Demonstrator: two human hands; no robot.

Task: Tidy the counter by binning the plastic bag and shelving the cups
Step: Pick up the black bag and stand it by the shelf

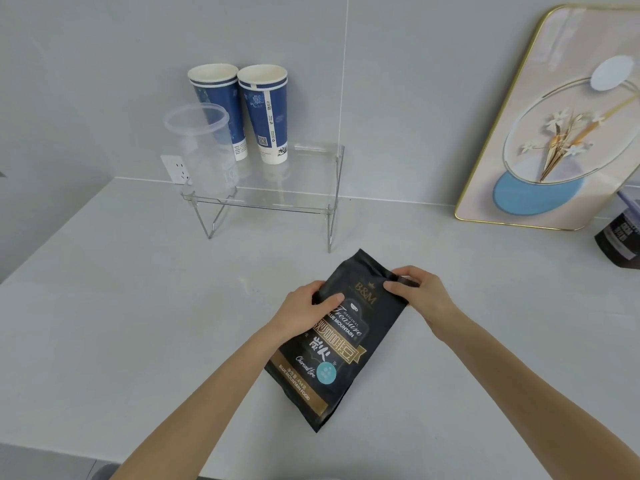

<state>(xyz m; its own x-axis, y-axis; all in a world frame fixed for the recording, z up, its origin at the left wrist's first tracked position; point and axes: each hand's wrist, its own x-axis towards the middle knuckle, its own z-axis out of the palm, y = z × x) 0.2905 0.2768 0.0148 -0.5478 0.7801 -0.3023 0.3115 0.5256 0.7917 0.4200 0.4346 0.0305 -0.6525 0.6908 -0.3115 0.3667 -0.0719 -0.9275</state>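
Observation:
A black plastic coffee bag (332, 348) with gold print lies flat on the grey counter (121, 323) in front of me. My left hand (304, 306) grips its upper left edge, thumb on the face of the bag. My right hand (419, 292) pinches the upper right corner. Two blue and white paper cups (265, 112) stand upright side by side on a clear acrylic shelf (277, 199) at the back by the wall. A clear plastic cup (204, 147) stands on the shelf's left end, in front of the left paper cup.
A gold-framed picture (554, 126) leans against the wall at the right. A dark package (620, 237) sits at the far right edge. A wall socket (175, 168) is behind the shelf's left end. No bin is in view.

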